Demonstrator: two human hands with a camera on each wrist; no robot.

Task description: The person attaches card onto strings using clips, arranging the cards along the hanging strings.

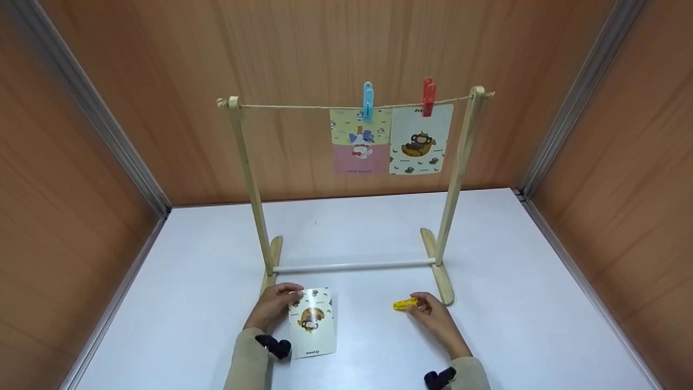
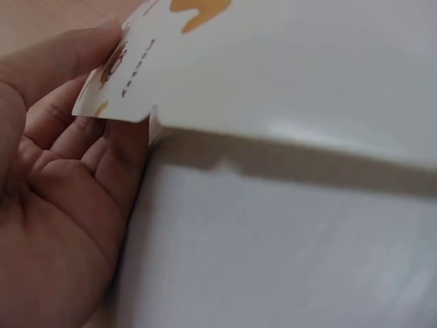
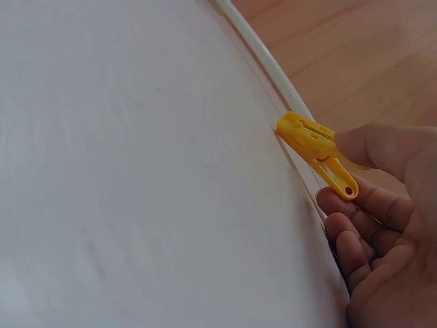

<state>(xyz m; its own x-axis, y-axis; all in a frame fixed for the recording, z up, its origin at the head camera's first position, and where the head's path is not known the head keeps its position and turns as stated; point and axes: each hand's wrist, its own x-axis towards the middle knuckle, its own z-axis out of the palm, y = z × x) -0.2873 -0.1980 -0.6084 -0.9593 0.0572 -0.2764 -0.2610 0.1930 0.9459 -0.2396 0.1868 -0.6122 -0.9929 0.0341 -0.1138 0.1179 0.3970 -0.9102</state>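
My left hand (image 1: 275,304) pinches the upper left corner of a white card (image 1: 314,338) with a monkey-and-banana print, its picture upside down in the head view. In the left wrist view the thumb lies on the card's (image 2: 273,75) printed face, fingers behind. My right hand (image 1: 435,319) holds a yellow clothespin (image 1: 405,304) between thumb and fingers. The right wrist view shows the clothespin (image 3: 311,140) gripped by its handle end, pointing away from the palm. Hand and card stand apart from the clothespin.
A wooden stand (image 1: 250,189) carries a string (image 1: 292,106) across its top. From it hang a yellow-pink card (image 1: 361,160) under a blue clothespin (image 1: 368,100) and a monkey card (image 1: 417,157) under a red clothespin (image 1: 429,97). A white rod (image 1: 354,266) joins the feet on the white table (image 1: 530,303).
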